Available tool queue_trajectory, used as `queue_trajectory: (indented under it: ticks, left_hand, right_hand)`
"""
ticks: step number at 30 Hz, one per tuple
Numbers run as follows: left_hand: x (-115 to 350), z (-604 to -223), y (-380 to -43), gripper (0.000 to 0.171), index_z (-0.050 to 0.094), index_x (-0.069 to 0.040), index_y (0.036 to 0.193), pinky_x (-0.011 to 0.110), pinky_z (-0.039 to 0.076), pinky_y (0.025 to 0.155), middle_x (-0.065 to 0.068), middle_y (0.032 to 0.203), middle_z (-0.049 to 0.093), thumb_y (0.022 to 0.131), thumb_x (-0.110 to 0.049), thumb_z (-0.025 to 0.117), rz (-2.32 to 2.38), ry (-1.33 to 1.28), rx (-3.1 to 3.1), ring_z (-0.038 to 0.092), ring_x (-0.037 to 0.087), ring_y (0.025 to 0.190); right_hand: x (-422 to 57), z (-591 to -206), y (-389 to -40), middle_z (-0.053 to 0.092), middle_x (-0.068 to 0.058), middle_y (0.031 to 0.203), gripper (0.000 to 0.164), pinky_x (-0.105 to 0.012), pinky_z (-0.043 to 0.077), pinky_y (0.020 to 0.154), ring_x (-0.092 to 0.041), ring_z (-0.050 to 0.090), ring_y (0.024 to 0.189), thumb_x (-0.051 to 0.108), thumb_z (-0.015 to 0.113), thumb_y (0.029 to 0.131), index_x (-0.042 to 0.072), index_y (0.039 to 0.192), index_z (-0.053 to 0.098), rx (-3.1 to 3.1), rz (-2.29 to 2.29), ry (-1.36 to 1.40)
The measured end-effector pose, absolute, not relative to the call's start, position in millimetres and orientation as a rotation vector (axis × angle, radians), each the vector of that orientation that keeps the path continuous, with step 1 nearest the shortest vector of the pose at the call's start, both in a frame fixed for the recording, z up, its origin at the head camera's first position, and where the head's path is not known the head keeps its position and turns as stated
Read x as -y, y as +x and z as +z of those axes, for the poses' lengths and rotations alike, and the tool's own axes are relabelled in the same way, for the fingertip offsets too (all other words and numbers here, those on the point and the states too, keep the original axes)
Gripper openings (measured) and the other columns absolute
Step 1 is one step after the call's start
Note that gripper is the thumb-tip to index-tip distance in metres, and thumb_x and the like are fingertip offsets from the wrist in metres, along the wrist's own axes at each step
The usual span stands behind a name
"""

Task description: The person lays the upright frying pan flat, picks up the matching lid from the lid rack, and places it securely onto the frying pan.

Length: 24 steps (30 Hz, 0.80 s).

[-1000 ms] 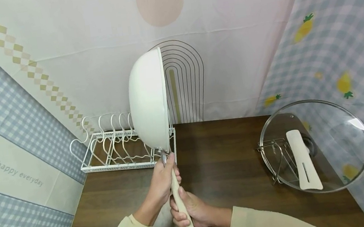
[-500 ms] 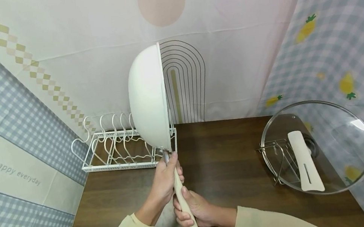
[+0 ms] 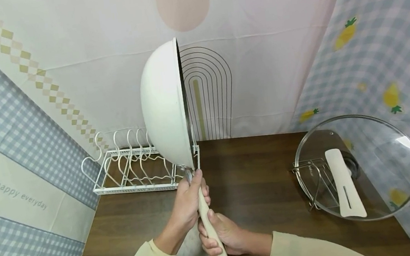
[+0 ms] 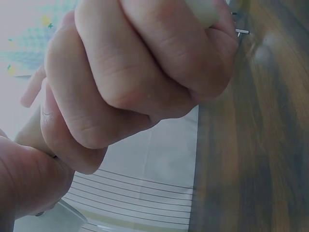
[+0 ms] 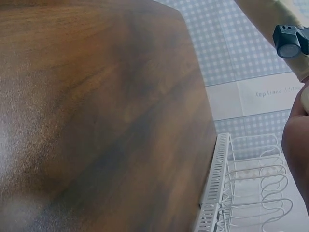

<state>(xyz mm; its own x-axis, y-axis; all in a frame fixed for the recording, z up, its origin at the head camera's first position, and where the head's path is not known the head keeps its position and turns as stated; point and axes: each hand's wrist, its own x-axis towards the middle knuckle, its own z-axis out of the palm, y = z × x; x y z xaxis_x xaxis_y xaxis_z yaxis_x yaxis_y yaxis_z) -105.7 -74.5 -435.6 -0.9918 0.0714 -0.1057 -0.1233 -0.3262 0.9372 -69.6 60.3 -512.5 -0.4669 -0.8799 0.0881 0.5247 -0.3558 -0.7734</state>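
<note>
A deep white wok (image 3: 164,107) stands on edge in the head view, its dark inside facing right and its long cream handle (image 3: 211,229) slanting down toward me. My left hand (image 3: 188,200) grips the handle's upper part, thumb along it near the metal neck. Lower down, my right hand (image 3: 223,233) wraps round the handle near its end. Behind and left of the wok is a white wire rack (image 3: 136,190); whether the wok touches it cannot be made out. Curled fingers (image 4: 125,72) fill the left wrist view.
A glass lid (image 3: 389,156) with a cream upright handle (image 3: 344,183) leans at the right on a small metal wire stand (image 3: 316,178). The brown wooden tabletop (image 3: 254,181) meets cloth-covered walls at the back and sides.
The wok has risen slightly and turned a little, so its dark inside shows along the rim. Both hands have shifted slightly right, still gripping the handle.
</note>
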Motion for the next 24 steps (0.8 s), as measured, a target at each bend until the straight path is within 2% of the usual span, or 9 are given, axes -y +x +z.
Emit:
queue_trajectory:
  ticks: [17,24]
  left_hand:
    - [63.0,-428.9,-112.2,0.052,0.048,-0.012,0.065,0.02,0.04,0.047,-0.005,0.055,0.046,0.11,-0.039,0.047,2.543,0.14,-1.498,0.044,0.006,0.047]
    - [59.2,-427.6,-112.5,0.045,0.048,-0.013,0.074,0.019,0.039,0.047,-0.007,0.056,0.046,0.111,-0.038,0.045,2.564,0.204,-1.406,0.044,0.005,0.048]
  right_hand:
    - [-73.9,-500.0,-69.9,0.051,0.014,0.068,0.05,-0.021,0.049,0.055,0.0,0.049,0.053,0.062,0.025,0.105,0.018,0.096,0.047,-0.891,-1.952,-0.649]
    - [-78.1,-497.5,-67.4,0.052,0.013,0.067,0.045,-0.02,0.049,0.055,0.001,0.05,0.053,0.059,0.032,0.106,0.018,0.096,0.049,-0.881,-1.974,-0.637]
